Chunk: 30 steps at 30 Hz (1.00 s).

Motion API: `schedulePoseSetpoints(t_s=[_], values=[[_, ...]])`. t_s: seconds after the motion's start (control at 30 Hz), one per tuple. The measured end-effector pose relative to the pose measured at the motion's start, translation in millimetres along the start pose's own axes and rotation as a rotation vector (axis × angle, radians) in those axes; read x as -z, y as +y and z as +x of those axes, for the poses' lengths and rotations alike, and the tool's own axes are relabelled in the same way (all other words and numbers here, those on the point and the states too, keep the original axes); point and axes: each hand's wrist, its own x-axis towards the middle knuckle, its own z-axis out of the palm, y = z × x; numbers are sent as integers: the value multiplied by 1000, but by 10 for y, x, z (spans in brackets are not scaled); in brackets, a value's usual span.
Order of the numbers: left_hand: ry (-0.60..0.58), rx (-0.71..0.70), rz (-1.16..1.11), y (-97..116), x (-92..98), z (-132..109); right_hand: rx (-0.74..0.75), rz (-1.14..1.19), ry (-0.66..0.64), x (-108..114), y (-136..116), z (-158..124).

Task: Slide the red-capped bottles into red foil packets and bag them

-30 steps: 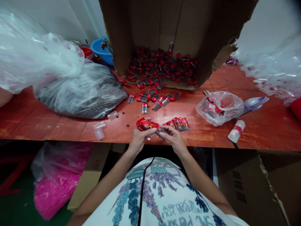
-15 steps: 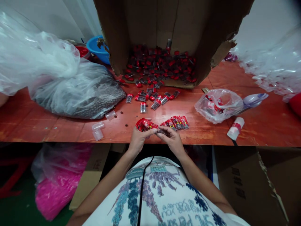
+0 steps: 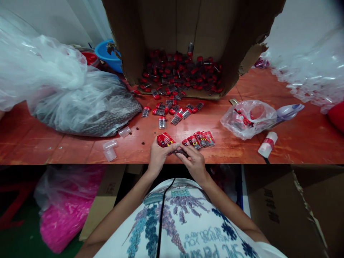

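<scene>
My left hand (image 3: pixel 157 156) grips a bunch of red printed packets (image 3: pixel 165 139) at the near edge of the red table (image 3: pixel 295 143). My right hand (image 3: pixel 194 162) meets it, fingers pinched on a small dark tube (image 3: pixel 179 152) held between both hands. A short row of red packets (image 3: pixel 199 139) lies on the table just beyond my right hand. Loose red-capped tubes (image 3: pixel 174 111) are scattered farther out, spilling from a torn cardboard box (image 3: pixel 188 36) full of them.
A large clear bag of dark beads (image 3: pixel 88 107) fills the left. A small plastic bag with red packets (image 3: pixel 248 120), a purple scoop (image 3: pixel 290 110) and a white tape roll (image 3: pixel 266 145) lie right. Clear caps (image 3: pixel 109 149) sit left of my hands. A pink bag (image 3: pixel 64 211) lies below.
My hands have drawn closer together, the right hand sliding left toward the packets in the left. The camera has tipped slightly, shifting the table upward.
</scene>
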Motion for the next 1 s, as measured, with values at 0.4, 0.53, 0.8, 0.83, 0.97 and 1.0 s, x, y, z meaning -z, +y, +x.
schedulePoseSetpoints(t_s=[0.4, 0.53, 0.8, 0.83, 0.97, 1.0], values=[[-42, 74, -124, -72, -75, -64, -137, 148, 111, -39, 83, -24], [-90, 82, -93, -70, -44, -59, -301, 432, 91, -42, 93, -36], [-173, 135, -220, -78, -79, -103, -278, 415, 149, 59, 115, -26], [-145, 112, -224, -73, -87, -103, -235, 343, 164, 64, 106, -31], [-83, 62, -184, -41, -108, -92, -160, 194, 177, 62, 57, -53], [-90, 63, -176, -33, -109, -92, -193, 244, 164, 60, 48, -55]])
